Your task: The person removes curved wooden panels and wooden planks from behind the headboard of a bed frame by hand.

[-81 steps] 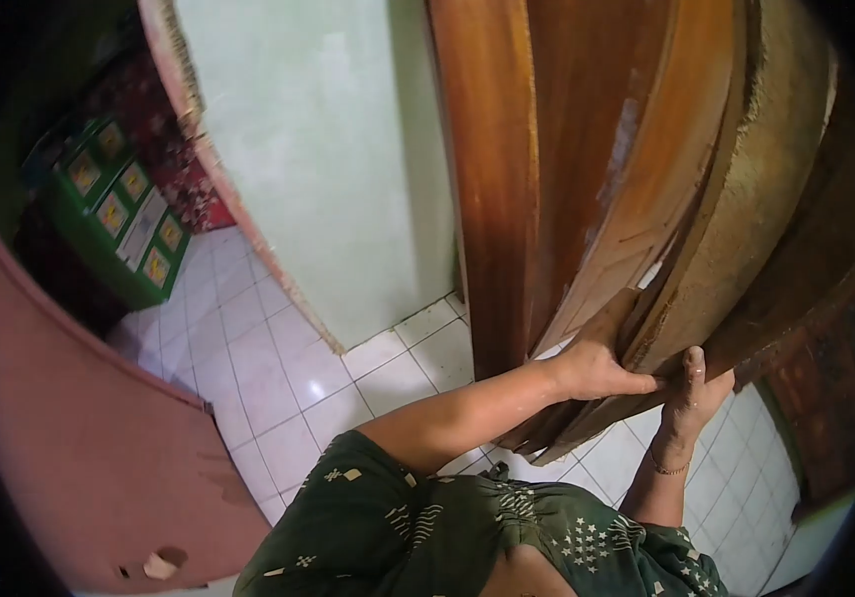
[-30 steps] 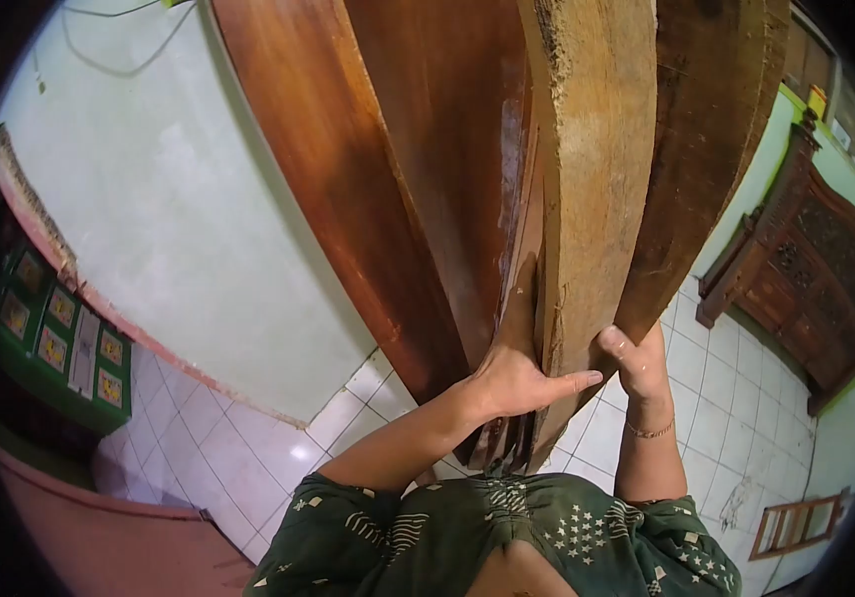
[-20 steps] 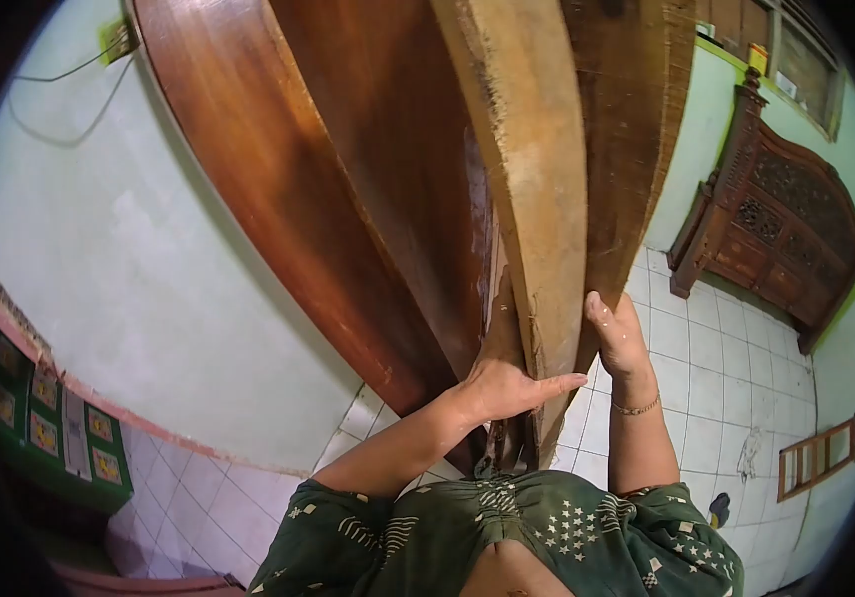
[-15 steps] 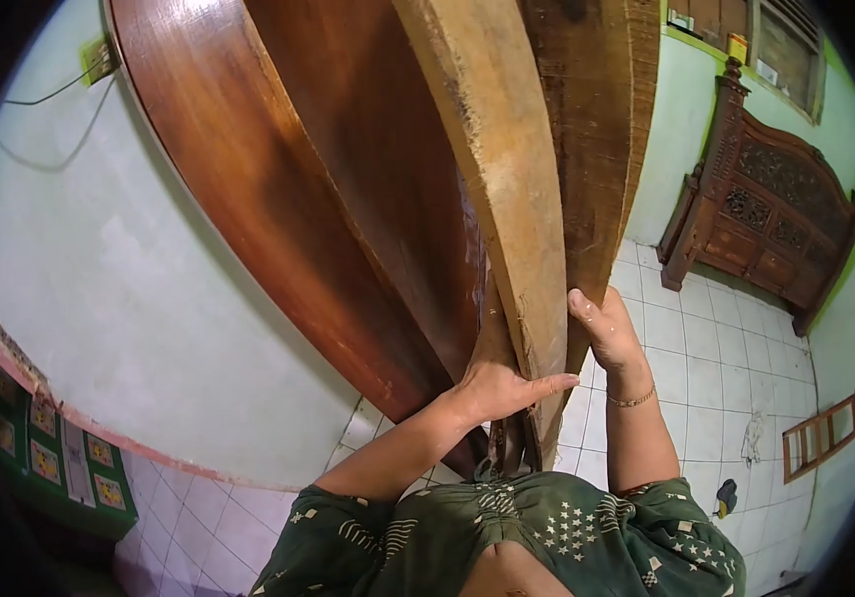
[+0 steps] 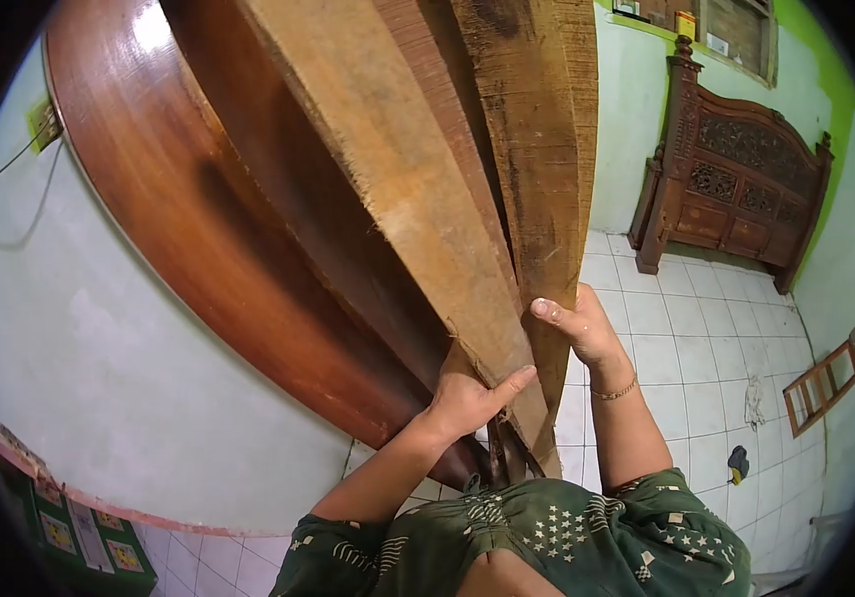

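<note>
Several long wooden boards stand in front of me, their lower ends close to my chest. My left hand is closed round a pale rough board, its thumb across the face and its fingers hidden behind. With its thumb on the front, my right hand grips a darker rough board by the right edge. A gap runs between these two boards higher up. Left of them stands a glossy reddish board against the wall.
A carved wooden headboard leans on the far right wall. A small wooden ladder-like frame and a dark object are on the tiled floor. A green cabinet stands at lower left.
The view has turned right, showing more of the headboard and room. The pale board's upper part has tilted left, away from the darker board, and both hands keep their holds.
</note>
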`<state>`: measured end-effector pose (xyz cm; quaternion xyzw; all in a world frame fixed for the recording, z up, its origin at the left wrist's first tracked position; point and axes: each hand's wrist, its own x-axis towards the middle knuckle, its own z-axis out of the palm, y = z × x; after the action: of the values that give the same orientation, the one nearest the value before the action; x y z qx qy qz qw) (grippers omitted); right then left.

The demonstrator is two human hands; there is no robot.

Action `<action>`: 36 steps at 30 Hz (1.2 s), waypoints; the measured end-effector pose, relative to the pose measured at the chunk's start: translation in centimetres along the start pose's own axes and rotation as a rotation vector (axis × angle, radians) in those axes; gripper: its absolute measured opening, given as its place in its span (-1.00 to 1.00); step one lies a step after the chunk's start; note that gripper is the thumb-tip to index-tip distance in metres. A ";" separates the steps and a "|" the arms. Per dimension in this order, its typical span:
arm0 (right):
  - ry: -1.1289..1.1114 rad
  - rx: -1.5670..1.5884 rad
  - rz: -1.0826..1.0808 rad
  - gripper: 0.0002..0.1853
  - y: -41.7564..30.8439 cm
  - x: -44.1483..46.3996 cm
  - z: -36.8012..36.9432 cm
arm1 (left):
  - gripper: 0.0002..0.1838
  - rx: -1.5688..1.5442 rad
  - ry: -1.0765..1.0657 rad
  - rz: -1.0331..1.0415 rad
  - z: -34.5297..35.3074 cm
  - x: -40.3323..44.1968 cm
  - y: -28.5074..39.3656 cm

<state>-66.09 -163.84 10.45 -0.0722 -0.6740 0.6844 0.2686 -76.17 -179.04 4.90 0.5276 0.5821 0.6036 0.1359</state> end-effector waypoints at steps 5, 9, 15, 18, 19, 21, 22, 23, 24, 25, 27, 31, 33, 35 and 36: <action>-0.048 -0.010 -0.021 -0.50 0.4 0.5 0.0 | -0.51 -0.021 0.000 0.037 -0.4 -0.1 -0.3; -0.166 0.025 -0.002 -0.43 0.5 0.8 -1.5 | -0.61 -0.032 -0.056 0.016 -0.7 0.1 0.0; -0.302 0.029 0.016 -0.27 0.0 0.7 -2.6 | -0.61 0.026 -0.283 -0.051 -2.1 -0.3 -0.4; -0.213 0.112 0.009 -0.28 -0.5 0.3 -2.0 | -0.60 0.020 -0.352 -0.097 -2.0 -0.7 -1.0; -0.183 0.106 0.013 -0.28 -0.4 0.1 -1.8 | -0.59 0.011 -0.346 -0.105 -1.9 -1.0 -0.9; -0.125 0.087 0.009 -0.28 -0.4 0.1 -1.5 | -0.58 -0.002 -0.332 -0.107 -1.9 -0.9 -0.5; -0.110 0.067 -0.003 -0.29 -0.4 -0.1 -1.2 | -0.58 -0.009 -0.339 -0.120 -2.0 -0.9 -0.4; -0.094 0.047 -0.015 -0.29 -0.3 -0.3 -1.0 | -0.57 -0.015 -0.347 -0.132 -2.0 -0.9 -0.4; -0.077 0.027 -0.027 -0.30 -0.3 -0.4 -0.8 | -0.57 -0.022 -0.356 -0.146 -2.1 -0.9 -0.3; -0.078 0.002 -0.027 -0.31 -0.4 -0.5 -0.8 | -0.57 -0.089 -0.361 -0.171 -2.1 -0.8 0.0; -0.080 -0.046 -0.020 -0.32 -0.5 -0.8 -0.7 | -0.58 -0.226 -0.369 -0.225 -2.2 -0.8 0.6; -0.115 -0.035 -0.048 -0.35 -1.0 -1.1 -0.4 | -0.60 -0.179 -0.305 -0.155 -2.2 -1.3 0.7; -0.100 -0.051 -0.054 -0.31 -1.0 -1.2 -0.3 | -0.61 -0.173 -0.320 -0.134 -2.3 -1.2 0.4; -0.114 -0.008 -0.033 -0.26 -0.5 -1.3 -0.7 | -0.62 -0.181 -0.320 -0.138 -2.1 -1.4 0.4; -0.121 0.013 -0.026 -0.23 -0.3 -1.3 -1.0 | -0.63 -0.185 -0.320 -0.136 -2.1 -1.4 0.4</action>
<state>-64.41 -163.60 10.30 -0.0202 -0.6855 0.6881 0.2369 -77.06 -181.46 5.04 0.5616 0.5296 0.5522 0.3151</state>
